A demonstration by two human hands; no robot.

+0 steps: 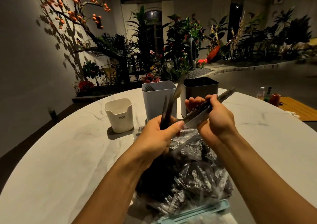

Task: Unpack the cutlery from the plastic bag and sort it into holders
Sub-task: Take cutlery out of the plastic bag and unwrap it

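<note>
A clear plastic bag (192, 174) full of dark cutlery lies on the white table (60, 155) right in front of me. My left hand (154, 136) grips a bundle of dark-handled pieces (169, 108) that point up and away. My right hand (212, 117) holds several metal knives (197, 118) slanting up to the right. Behind the hands stand three holders: a short cream one (119, 114) at the left, a tall pale grey one (157, 98) with forks inside, and a tall dark one (199, 90) at the right.
A pale teal tray edge (193, 214) shows under the bag at the near table edge. Bottles and a red cup (274, 99) stand on a wooden surface to the far right. Plants and a wall lie beyond the table.
</note>
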